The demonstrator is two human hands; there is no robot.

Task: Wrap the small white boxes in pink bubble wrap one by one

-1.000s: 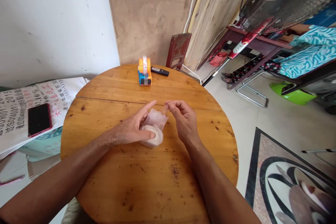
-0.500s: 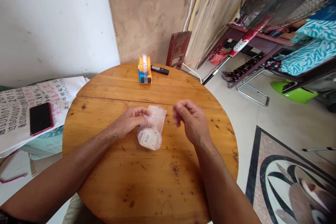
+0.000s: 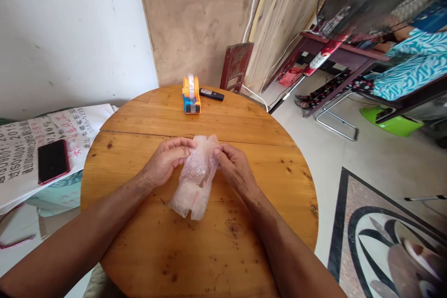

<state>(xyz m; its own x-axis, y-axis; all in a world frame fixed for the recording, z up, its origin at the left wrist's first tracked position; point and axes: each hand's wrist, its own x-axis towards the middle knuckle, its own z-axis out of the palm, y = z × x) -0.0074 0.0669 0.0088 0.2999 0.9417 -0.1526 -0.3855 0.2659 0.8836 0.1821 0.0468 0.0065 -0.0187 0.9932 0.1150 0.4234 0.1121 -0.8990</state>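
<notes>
Bubble wrap (image 3: 195, 167) lies over the middle of the round wooden table, its near end bulging around something pale that I cannot make out clearly. My left hand (image 3: 169, 160) pinches the wrap's far left edge between thumb and fingers. At the far right edge, my right hand (image 3: 233, 165) grips it the same way. The near end of the wrap is slit or split into two flaps and rests close to the tabletop.
An orange and blue tape dispenser (image 3: 191, 95) stands at the table's far edge, beside a black remote control (image 3: 211, 94). Left of the table, a phone (image 3: 53, 161) lies on written paper sheets (image 3: 84, 125). A standing fan (image 3: 366, 0) and a seated person (image 3: 415, 65) are at right.
My right hand has come left from above the table and taken hold of the wrap. The wrap has turned and spread out longer, covering the printed label that showed before.
</notes>
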